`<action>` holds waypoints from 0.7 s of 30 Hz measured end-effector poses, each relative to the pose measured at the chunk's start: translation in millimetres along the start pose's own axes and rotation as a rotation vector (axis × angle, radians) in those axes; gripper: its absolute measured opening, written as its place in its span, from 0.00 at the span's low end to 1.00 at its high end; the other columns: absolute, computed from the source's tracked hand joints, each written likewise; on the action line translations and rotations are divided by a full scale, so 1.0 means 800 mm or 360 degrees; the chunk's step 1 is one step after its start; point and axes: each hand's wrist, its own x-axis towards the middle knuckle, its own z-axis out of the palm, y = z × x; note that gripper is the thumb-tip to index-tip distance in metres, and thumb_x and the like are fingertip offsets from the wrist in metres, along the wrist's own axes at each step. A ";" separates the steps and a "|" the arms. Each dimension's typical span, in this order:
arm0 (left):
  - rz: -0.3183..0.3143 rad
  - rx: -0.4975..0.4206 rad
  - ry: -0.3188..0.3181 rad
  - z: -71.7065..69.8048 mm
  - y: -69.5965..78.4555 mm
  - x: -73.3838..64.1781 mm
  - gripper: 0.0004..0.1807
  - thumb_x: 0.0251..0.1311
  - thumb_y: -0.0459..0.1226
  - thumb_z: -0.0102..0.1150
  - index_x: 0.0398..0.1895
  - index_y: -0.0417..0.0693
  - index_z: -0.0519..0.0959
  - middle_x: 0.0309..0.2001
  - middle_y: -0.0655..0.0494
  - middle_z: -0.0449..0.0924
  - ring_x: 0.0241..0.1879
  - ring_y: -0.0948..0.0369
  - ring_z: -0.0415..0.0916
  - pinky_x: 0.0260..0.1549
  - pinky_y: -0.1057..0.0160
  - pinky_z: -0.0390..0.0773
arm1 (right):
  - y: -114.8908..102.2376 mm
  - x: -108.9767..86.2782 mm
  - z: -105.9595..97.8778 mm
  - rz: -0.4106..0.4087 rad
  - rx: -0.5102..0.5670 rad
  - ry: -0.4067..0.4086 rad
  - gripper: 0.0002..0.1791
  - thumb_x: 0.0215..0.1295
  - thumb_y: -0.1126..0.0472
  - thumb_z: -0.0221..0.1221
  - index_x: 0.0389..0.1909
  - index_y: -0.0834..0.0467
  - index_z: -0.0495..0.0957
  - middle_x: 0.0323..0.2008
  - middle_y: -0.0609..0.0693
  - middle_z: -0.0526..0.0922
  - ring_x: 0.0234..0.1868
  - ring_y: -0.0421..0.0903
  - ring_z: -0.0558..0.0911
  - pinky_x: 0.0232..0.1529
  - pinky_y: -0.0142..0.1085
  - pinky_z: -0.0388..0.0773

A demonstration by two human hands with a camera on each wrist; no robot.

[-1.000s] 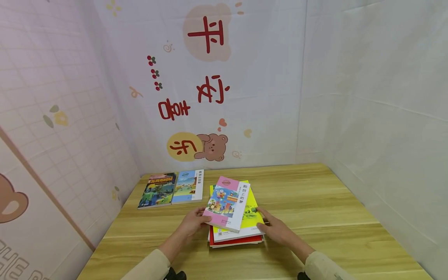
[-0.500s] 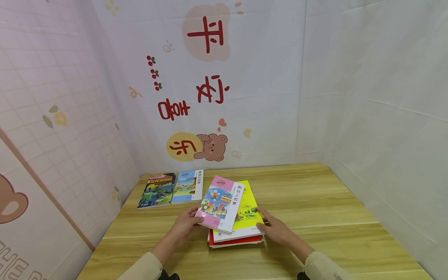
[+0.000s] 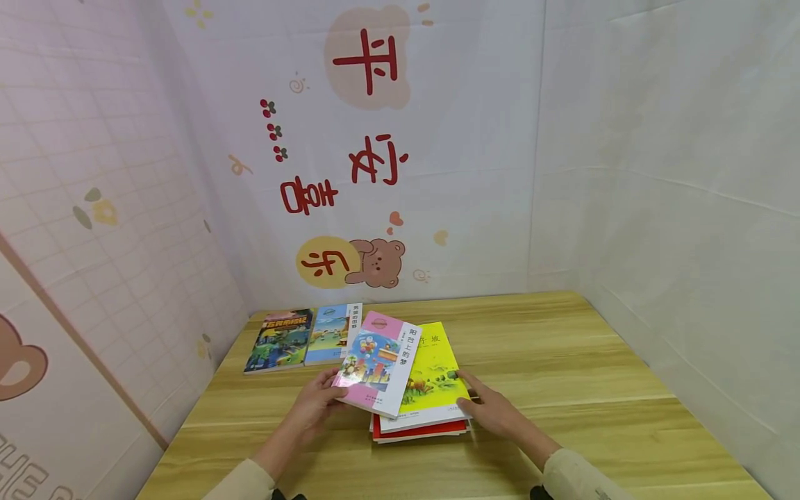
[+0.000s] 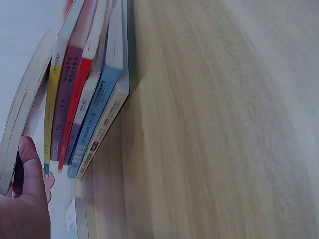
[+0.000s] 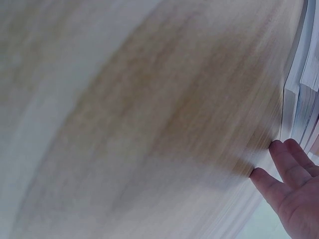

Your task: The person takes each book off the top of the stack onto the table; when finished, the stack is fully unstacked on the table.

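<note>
My left hand point(image 3: 315, 403) pinches the lower left corner of a pink and white book point(image 3: 375, 364), thumb on top. The book is tilted and overlaps a yellow book point(image 3: 437, 382) in the head view. In the left wrist view, the held book point(image 4: 22, 114) stands apart at its near end from the stacked spines. The yellow book tops a stack that includes a red book point(image 3: 421, 433) and, in the left wrist view, a blue book point(image 4: 94, 119). My right hand point(image 3: 494, 410) rests against the stack's right side, its fingers point(image 5: 284, 162) extended in the right wrist view.
At the table's back left lie a dark green illustrated book point(image 3: 280, 340) and a light blue book point(image 3: 328, 337), side by side. Wood-grain table point(image 3: 562, 361) extends to the right of the stack. A printed white cloth wall point(image 3: 475, 173) rises behind.
My left hand has drawn the pink book leftward across the stack, uncovering more of the yellow cover. The book now overlaps the light blue book's corner in view. My right hand has stayed in place.
</note>
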 end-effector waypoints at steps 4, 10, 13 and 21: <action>-0.0008 -0.0022 0.0061 -0.009 0.004 -0.003 0.31 0.64 0.25 0.56 0.70 0.34 0.60 0.57 0.43 0.75 0.36 0.58 0.80 0.40 0.54 0.82 | 0.001 0.000 0.001 0.0015 0.0023 0.0005 0.33 0.73 0.50 0.55 0.76 0.50 0.59 0.59 0.64 0.76 0.59 0.61 0.76 0.57 0.60 0.70; -0.0014 -0.0017 0.0058 -0.031 0.012 -0.011 0.31 0.66 0.26 0.55 0.72 0.37 0.59 0.58 0.45 0.76 0.37 0.59 0.79 0.41 0.56 0.82 | 0.002 0.001 0.002 0.0023 0.0027 0.0005 0.33 0.73 0.51 0.55 0.76 0.50 0.59 0.59 0.63 0.76 0.59 0.60 0.76 0.57 0.60 0.70; -0.0029 -0.0007 0.0071 -0.044 0.016 -0.017 0.31 0.68 0.28 0.54 0.73 0.37 0.57 0.56 0.48 0.77 0.38 0.60 0.79 0.42 0.57 0.82 | 0.002 0.002 0.001 0.0012 0.0021 0.0004 0.33 0.73 0.50 0.55 0.76 0.50 0.59 0.59 0.64 0.76 0.58 0.60 0.76 0.57 0.60 0.70; -0.0107 0.0013 0.0177 -0.086 0.020 -0.035 0.34 0.70 0.30 0.52 0.75 0.37 0.51 0.44 0.59 0.81 0.34 0.63 0.79 0.40 0.63 0.82 | 0.001 0.002 0.002 0.0040 0.0025 0.0014 0.33 0.73 0.51 0.56 0.76 0.50 0.60 0.60 0.62 0.76 0.59 0.59 0.76 0.58 0.59 0.70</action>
